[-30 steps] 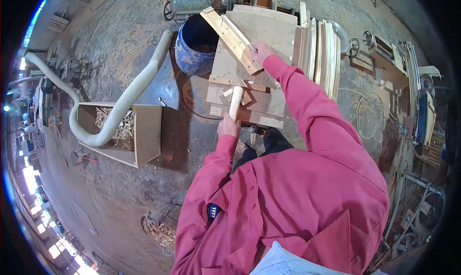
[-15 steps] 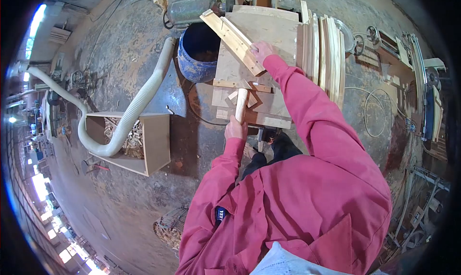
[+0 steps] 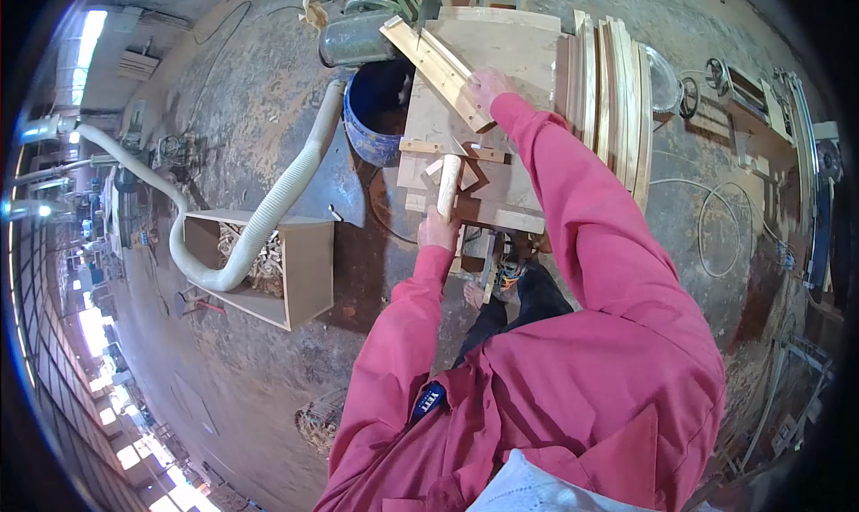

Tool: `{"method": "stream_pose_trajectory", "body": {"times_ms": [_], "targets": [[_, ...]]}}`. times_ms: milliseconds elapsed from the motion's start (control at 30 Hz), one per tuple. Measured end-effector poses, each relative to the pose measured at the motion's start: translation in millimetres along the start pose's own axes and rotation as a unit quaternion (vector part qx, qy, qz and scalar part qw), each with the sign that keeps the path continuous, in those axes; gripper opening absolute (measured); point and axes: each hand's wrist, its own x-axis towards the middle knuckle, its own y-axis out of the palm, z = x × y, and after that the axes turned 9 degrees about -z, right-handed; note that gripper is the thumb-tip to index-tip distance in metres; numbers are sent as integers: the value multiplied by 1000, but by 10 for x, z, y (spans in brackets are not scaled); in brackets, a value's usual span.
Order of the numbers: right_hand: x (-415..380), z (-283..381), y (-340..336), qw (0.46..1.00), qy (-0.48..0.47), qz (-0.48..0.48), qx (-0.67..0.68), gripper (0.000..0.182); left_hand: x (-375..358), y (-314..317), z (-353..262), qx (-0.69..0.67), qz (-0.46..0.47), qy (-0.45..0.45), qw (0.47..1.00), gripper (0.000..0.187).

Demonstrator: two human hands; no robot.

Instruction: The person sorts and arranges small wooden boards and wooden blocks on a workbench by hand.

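Worktable (image 3: 514,51): pale rod (image 3: 448,185) forward from left hand's (image 3: 438,230) clasp, board (image 3: 438,76) against right hand (image 3: 491,85) (grip unclear)

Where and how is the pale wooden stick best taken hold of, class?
Probably by its near end, from the person's side, with the left hand wrapped around it: the pale wooden stick is long and rounded, points toward the person, and has small wood pieces beside its far end.

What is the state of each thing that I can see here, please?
Stick, held
Left grip, closed around stick
Board, diagonal
Right grip, touching board
Bucket, open
Box, open, holding wood scraps
Hose, curved
Strips, side by side
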Motion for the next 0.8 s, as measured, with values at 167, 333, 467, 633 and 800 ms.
{"method": "stream_pose_trajectory", "body": {"times_ms": [167, 333, 467, 633, 800], "targets": [[-185, -91, -130, 997, 51, 37, -52, 31, -86, 106, 241, 26, -30, 45, 998, 36], [-738, 14, -216, 997, 29, -60, 46, 28, -325, 30, 426, 17, -16, 45, 999, 35], [-790, -21, 52, 995, -34, -57, 68, 26, -479, -41, 523, 15, 7, 17, 1000, 35], [-671, 253, 93, 994, 47, 21, 95, 30, -616, -133, 651, 32, 31, 14, 999, 39], [-459, 273, 299, 996, 22, 2, 88, 31, -658, -161, 655, 23, 51, -3, 998, 40]]}}
